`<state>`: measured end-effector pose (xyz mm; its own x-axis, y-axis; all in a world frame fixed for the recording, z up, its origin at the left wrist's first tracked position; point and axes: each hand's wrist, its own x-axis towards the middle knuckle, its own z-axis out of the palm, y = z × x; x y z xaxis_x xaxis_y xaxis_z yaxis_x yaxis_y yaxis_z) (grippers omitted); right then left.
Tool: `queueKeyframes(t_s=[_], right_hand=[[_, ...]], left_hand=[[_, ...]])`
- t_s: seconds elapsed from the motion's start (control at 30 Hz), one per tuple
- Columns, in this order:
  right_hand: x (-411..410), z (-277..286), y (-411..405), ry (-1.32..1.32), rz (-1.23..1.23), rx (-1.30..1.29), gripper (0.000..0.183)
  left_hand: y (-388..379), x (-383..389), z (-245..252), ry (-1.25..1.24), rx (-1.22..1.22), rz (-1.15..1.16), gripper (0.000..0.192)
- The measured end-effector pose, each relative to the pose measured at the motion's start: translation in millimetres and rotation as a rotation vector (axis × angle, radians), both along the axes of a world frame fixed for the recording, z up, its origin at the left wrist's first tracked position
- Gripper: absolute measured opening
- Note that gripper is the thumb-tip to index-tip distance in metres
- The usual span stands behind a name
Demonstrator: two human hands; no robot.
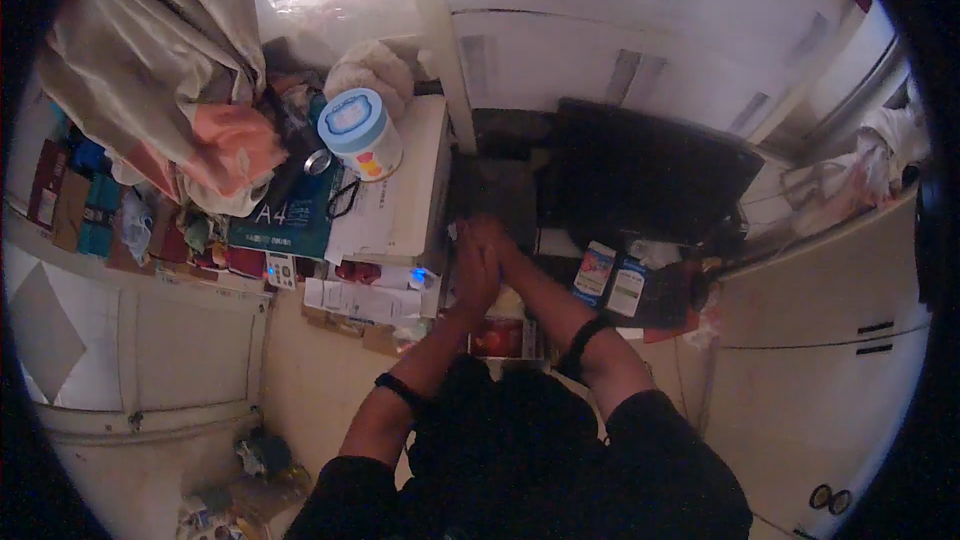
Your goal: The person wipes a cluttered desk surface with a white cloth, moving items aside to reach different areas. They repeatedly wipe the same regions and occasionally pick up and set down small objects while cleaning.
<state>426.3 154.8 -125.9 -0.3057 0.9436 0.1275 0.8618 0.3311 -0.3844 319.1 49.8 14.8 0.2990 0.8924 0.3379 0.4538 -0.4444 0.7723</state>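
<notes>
Both of my arms reach forward, and the hands meet in the shadow beside a white printer-like machine (405, 217). My left hand (477, 270) is held upright with its fingers together. My right hand (491, 240) lies against it, partly behind it. Whether anything small is between them is too dark to tell. A red box (496, 337) stands just below the hands. To their right are two blue-and-white cartons, one with a pink panel (595, 270) and one with a white panel (627, 288). A dark flat monitor (652, 172) stands behind them.
A white tub with a blue lid (360, 135) stands on papers atop the machine. Left of it are a green A4 paper pack (281, 217), a curtain (157, 60) and cluttered boxes. A white remote control (281, 270) hangs at the shelf edge. Plastic bags (862, 172) lie at the right.
</notes>
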Motion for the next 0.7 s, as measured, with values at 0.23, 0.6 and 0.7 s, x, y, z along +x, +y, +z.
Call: queueKeyframes(t_s=[0.23, 0.6, 0.7], right_hand=[[4.2, 42.7, 23.3, 0.283, -0.063, 0.153, 0.032], [39.5, 86.4, 66.3, 0.258, -0.264, 0.058, 0.038], [48.9, 79.3, 83.3, 0.09, -0.325, 0.027, 0.032]], left_hand=[[42.7, 2.8, 2.7, -0.08, -0.059, 0.023, 0.057], [107.2, 36.7, 37.7, -0.305, -0.177, 0.123, 0.04], [130.2, 51.5, 1.2, -0.347, -0.234, 0.069, 0.04]])
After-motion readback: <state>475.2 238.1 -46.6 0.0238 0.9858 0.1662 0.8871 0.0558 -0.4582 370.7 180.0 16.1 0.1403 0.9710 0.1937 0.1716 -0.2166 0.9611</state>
